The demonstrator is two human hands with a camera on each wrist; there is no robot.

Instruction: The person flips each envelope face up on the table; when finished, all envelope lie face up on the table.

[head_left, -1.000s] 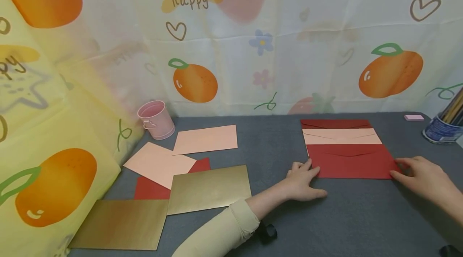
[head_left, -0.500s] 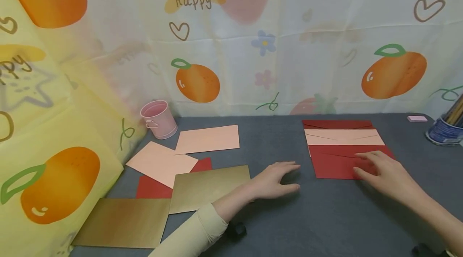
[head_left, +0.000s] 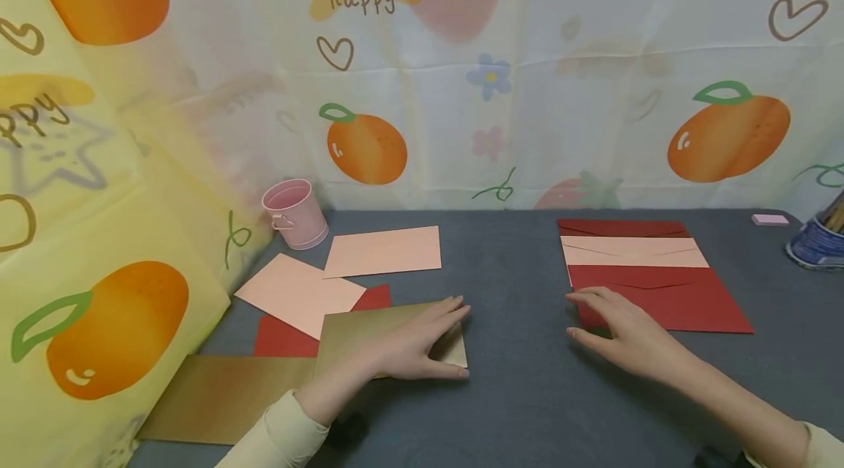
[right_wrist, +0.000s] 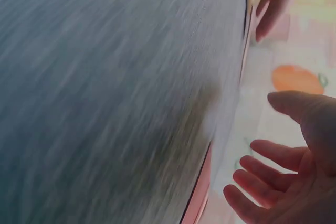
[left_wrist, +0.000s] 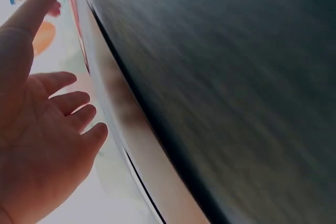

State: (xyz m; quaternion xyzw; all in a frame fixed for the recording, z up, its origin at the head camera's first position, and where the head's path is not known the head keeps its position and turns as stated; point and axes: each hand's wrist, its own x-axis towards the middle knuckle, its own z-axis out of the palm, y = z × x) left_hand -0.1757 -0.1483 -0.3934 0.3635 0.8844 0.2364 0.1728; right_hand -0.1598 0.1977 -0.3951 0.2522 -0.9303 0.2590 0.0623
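Observation:
My left hand point(head_left: 415, 343) is over a gold envelope or card point(head_left: 349, 332) with its fingers extended; in the left wrist view the palm holds nothing and seems raised above the table. My right hand point(head_left: 620, 332) hovers at the near left corner of a red envelope point(head_left: 692, 296), fingers loosely bent and holding nothing. That red envelope overlaps a pink envelope point(head_left: 633, 252), behind which a dark red envelope point(head_left: 620, 228) shows as a strip. On the left, a second gold piece point(head_left: 224, 398), two pink pieces point(head_left: 300, 296) and a partly covered red piece point(head_left: 283, 340) lie spread out.
A small pink bucket point(head_left: 297, 215) stands at the back left. To the far right are a blue pot point(head_left: 817, 241) with pencils or brushes and a pink eraser-like block point(head_left: 770, 220). A fruit-print curtain point(head_left: 435, 109) hangs behind the grey table point(head_left: 514, 380).
Both hands have left the stacked red envelope and moved left. The left hand has come over the gold piece, and the right hand has crossed to the red envelope's left corner.

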